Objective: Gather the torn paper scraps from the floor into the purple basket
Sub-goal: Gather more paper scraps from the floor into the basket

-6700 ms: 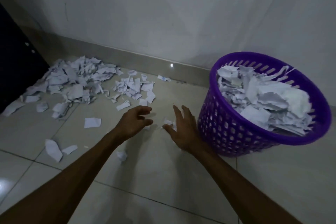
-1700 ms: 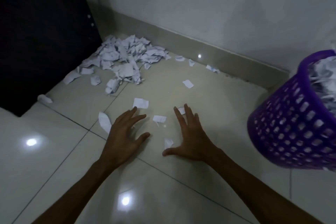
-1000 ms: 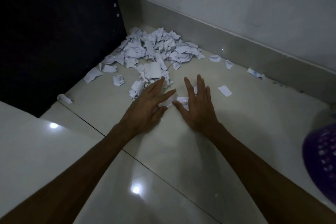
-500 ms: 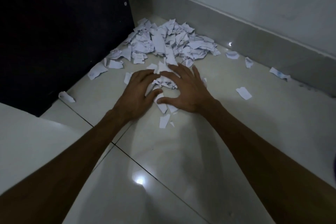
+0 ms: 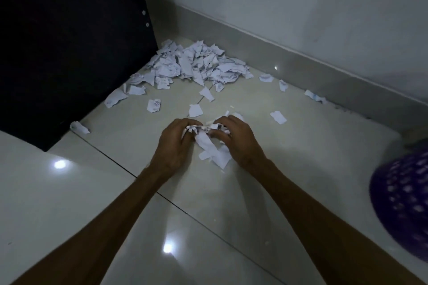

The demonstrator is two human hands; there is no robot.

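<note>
Since half a second ago, our hands have drawn back from the edge of the big heap toward us, dragging a small clump of scraps along. Our left hand (image 5: 176, 143) and right hand (image 5: 238, 141) now curl in toward each other, fingers closed around that bunch of torn paper (image 5: 209, 143) pressed between them, with a few loose ends hanging down to the tile floor (image 5: 301, 169). We cannot tell whether the bunch is fully lifted or still resting partly on the tile.

We judge the task to be somewhere in the middle. The purple basket (image 5: 403, 203) sits at the right edge of view, well apart from our hands, and its inside is out of sight here, so what it holds cannot be read now. What remains is plain: a large pile of scraps (image 5: 194, 67) still lies in the corner where the dark cabinet (image 5: 69, 41) meets the wall's skirting (image 5: 301, 58). Scattered single pieces lie around it, one beside the cabinet's foot (image 5: 80, 127), several between the pile and our hands (image 5: 195, 110), and a few along the skirting (image 5: 315, 97).

So this handful still has to go across to the basket, and we reckon several more handfuls will follow before the floor is done.
</note>
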